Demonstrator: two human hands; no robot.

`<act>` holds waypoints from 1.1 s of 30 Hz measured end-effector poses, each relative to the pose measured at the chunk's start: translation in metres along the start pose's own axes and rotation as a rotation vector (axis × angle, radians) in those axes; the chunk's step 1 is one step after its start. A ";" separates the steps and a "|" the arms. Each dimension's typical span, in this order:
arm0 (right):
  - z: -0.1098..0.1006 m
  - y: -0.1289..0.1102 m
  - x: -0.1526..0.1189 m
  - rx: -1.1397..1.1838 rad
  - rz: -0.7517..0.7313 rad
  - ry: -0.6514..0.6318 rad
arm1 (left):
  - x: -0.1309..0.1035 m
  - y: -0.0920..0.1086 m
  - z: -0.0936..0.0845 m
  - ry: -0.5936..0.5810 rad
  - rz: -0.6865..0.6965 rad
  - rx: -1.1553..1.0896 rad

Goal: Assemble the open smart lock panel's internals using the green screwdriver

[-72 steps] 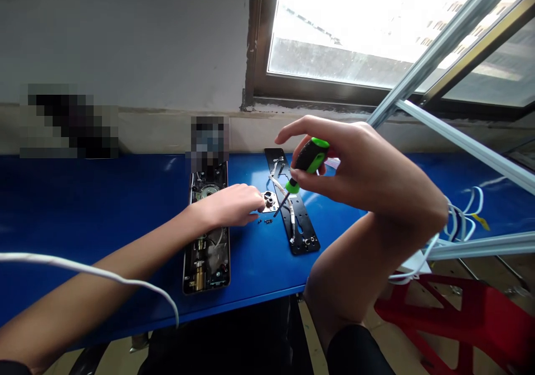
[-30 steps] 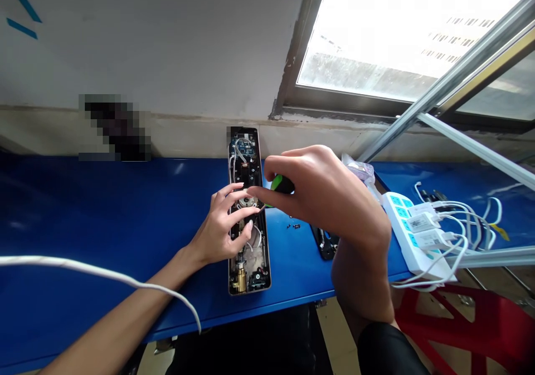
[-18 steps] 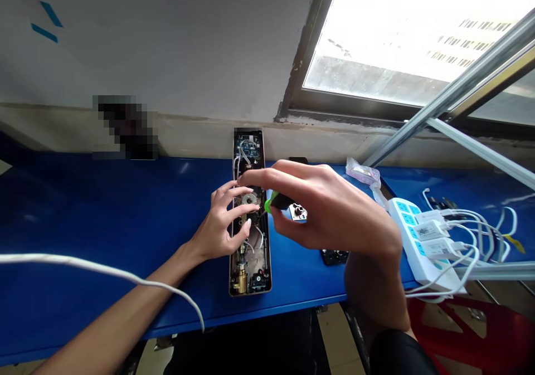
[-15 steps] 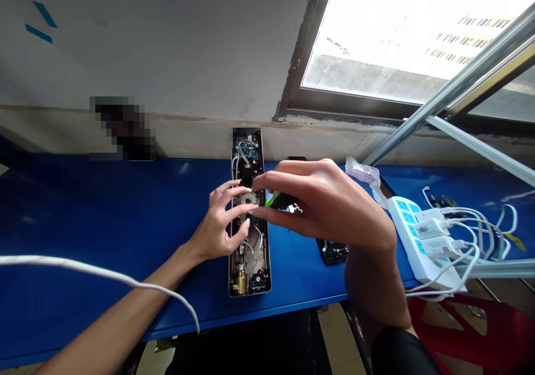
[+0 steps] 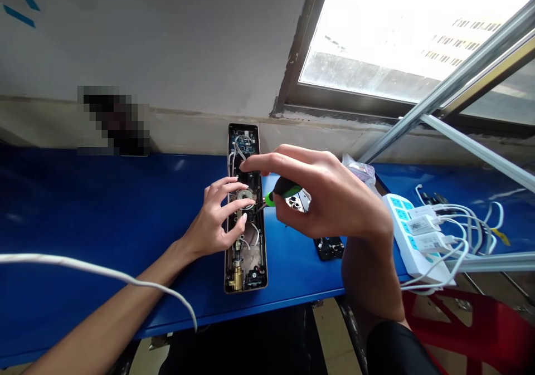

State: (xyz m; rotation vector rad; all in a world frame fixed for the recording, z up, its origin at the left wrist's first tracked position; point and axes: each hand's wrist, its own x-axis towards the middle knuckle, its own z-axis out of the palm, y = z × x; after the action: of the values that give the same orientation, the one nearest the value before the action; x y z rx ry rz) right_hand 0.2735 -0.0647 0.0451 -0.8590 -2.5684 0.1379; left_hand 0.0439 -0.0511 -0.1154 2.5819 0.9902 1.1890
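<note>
A long, narrow door lock housing (image 5: 256, 259) lies lengthwise in front of me, its inside facing up. It holds a blue circuit board (image 5: 249, 146) at the far end, white wires, a round metal disc (image 5: 243, 198) in the middle and a brass cylinder (image 5: 237, 279) at the near end. My left hand (image 5: 217, 214) rests over the middle from the left, fingers spread and curved around the disc area. My right hand (image 5: 330, 194) grips a screwdriver (image 5: 286, 188) with a black and green handle. The shaft slants down-left to the housing's right side; its tip is hard to make out.
On the blue table (image 5: 104, 213), black parts (image 5: 330, 248) and a clear plastic bag (image 5: 361, 171) lie to the right. Farther right sits a white power strip (image 5: 399, 224) with plugs and cables. A white cable (image 5: 104, 274) hangs across the left foreground. A wall stands behind.
The screwdriver has tilted, and its shaft now shows right of the disc. My right index finger has moved up, away from the disc. My left hand keeps its place; the view has shifted slightly.
</note>
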 end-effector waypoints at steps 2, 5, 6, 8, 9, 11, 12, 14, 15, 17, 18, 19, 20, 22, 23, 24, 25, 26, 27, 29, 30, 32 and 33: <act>0.000 0.000 0.000 -0.010 0.012 -0.006 | 0.000 -0.001 -0.001 0.001 -0.001 -0.004; 0.000 0.002 0.001 -0.060 0.029 0.015 | 0.000 -0.003 -0.002 0.018 -0.002 0.002; 0.000 0.002 0.001 -0.061 0.026 0.015 | 0.000 -0.004 -0.002 0.023 -0.004 0.007; -0.001 0.002 0.000 -0.037 0.011 0.008 | 0.000 -0.005 -0.003 0.032 -0.011 0.014; -0.001 0.001 0.000 -0.020 0.006 -0.003 | 0.000 -0.006 -0.003 0.035 -0.015 0.015; -0.002 0.000 -0.001 -0.002 0.003 -0.015 | 0.000 -0.006 -0.003 0.040 -0.020 0.016; -0.002 -0.001 -0.001 -0.007 0.011 -0.014 | 0.000 -0.006 -0.004 0.047 -0.019 0.016; -0.002 0.000 0.000 -0.026 0.034 -0.003 | 0.000 -0.006 -0.004 0.061 -0.015 0.013; -0.002 0.001 0.000 -0.033 0.040 0.004 | 0.000 -0.006 -0.005 0.070 -0.013 0.010; -0.002 0.004 0.001 -0.038 0.035 0.004 | 0.000 -0.005 -0.005 0.080 -0.008 0.003; -0.002 0.005 0.001 -0.037 0.028 0.003 | 0.000 -0.005 -0.005 0.082 -0.007 0.001; -0.002 0.005 0.001 -0.033 0.019 0.006 | 0.000 -0.005 -0.005 0.081 -0.006 -0.001; -0.002 0.006 0.000 -0.026 0.014 0.006 | 0.001 -0.005 -0.005 0.078 -0.006 -0.004; -0.003 0.005 0.000 0.003 0.007 -0.005 | 0.001 -0.005 -0.004 0.071 -0.008 -0.004; -0.003 0.004 0.000 0.020 0.001 -0.014 | 0.001 -0.005 -0.004 0.070 -0.009 -0.002; -0.003 0.003 -0.001 0.031 -0.004 -0.020 | 0.001 -0.005 -0.004 0.072 -0.009 0.000; -0.004 0.002 -0.001 0.031 -0.002 -0.022 | 0.001 -0.005 -0.004 0.074 -0.009 0.003; -0.004 0.001 -0.001 0.020 0.007 -0.017 | 0.001 -0.005 -0.004 0.080 -0.010 0.006; -0.003 0.002 -0.001 0.001 0.018 -0.009 | 0.001 -0.005 -0.004 0.086 -0.010 0.008; -0.003 0.003 0.000 -0.038 0.038 0.005 | 0.002 -0.005 -0.004 0.097 -0.010 0.011; -0.002 0.004 0.000 -0.045 0.037 0.007 | 0.002 -0.005 -0.004 0.100 -0.009 0.013; -0.002 0.006 -0.001 -0.033 0.015 0.011 | 0.002 -0.005 -0.003 0.103 -0.002 0.013; -0.002 0.006 -0.001 -0.023 0.002 0.010 | 0.002 -0.006 -0.003 0.104 0.002 0.013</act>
State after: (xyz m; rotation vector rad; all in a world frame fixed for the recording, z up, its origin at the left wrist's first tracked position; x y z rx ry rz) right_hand 0.2782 -0.0606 0.0449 -0.8682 -2.5641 0.1047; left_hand 0.0401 -0.0456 -0.1142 2.5539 1.0184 1.3342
